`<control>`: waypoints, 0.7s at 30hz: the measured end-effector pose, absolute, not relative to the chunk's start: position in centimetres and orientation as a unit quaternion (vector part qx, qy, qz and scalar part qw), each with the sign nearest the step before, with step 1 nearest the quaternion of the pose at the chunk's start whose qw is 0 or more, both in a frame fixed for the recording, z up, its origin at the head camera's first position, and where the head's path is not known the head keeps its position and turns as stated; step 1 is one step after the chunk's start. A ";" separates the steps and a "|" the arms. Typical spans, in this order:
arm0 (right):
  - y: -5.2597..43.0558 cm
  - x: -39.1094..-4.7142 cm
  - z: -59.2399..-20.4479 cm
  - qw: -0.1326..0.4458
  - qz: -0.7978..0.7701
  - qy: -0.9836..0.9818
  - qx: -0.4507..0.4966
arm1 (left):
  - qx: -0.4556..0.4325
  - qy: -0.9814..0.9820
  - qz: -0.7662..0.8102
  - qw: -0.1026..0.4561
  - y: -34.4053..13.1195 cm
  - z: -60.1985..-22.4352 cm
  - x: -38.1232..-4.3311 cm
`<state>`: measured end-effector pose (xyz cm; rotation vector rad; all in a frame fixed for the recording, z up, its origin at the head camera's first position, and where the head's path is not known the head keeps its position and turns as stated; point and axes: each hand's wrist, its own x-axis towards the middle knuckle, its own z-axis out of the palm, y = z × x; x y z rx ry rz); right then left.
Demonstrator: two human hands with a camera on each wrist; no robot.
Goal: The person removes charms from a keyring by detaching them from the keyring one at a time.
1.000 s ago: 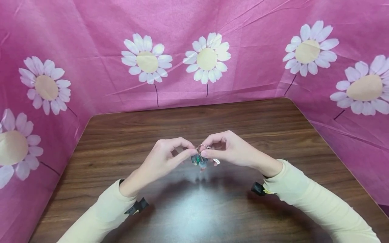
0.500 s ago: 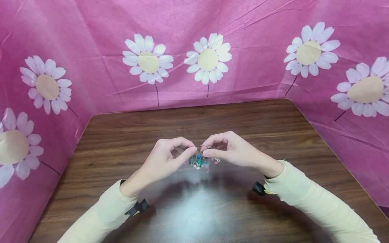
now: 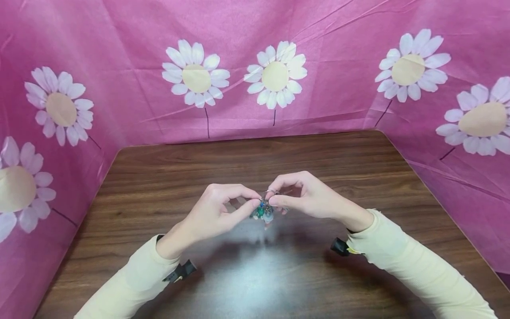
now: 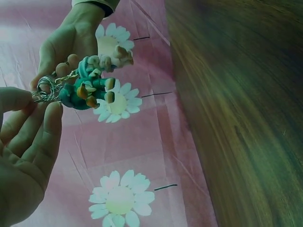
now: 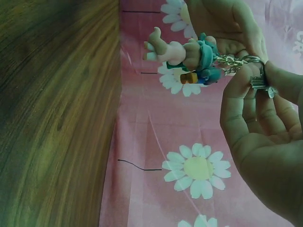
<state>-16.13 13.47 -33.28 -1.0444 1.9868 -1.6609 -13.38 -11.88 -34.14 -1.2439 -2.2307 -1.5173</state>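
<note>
Both hands hold one bunch of keychain figurines [image 3: 261, 211] up over the table, their fingertips close together. My left hand [image 3: 217, 210] pinches the metal rings [image 4: 45, 91] between thumb and fingers. From the other side, my right hand [image 3: 307, 195] grips a split ring [image 5: 254, 59] with thumb and index finger. A short silver piece, like a key [image 5: 259, 83], sticks out by the right fingertips. Small chains [image 5: 229, 61] link the rings to the dangling figurines. One green figurine [image 4: 78, 94] has orange parts; a beige one [image 4: 118, 57] hangs beside it.
Below the hands lies a brown wood-grain table [image 3: 255, 274]. A pink cloth [image 3: 235, 26] with white daisies walls off its back and both sides. Dark camera mounts [image 3: 340, 247] sit at the wrists.
The figurines swing and turn, spreading out half a second ago and bunching closer now. Both hands shift slightly to the right while keeping hold of the rings.
</note>
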 end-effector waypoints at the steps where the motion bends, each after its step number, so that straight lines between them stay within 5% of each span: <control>1: 13.4 -16.1 -33.3 0.172 -0.588 0.699 -0.369 | -0.420 -0.748 -0.506 0.092 -11.9 -34.1 -13.4; 15: 12.5 -15.4 -33.0 0.046 -0.543 0.738 -0.398 | -0.388 -0.761 -0.493 0.168 -11.8 -33.9 -13.5; 21: 12.3 -15.5 -32.9 0.056 -0.526 0.758 -0.381 | -0.368 -0.770 -0.501 0.143 -12.1 -34.0 -13.5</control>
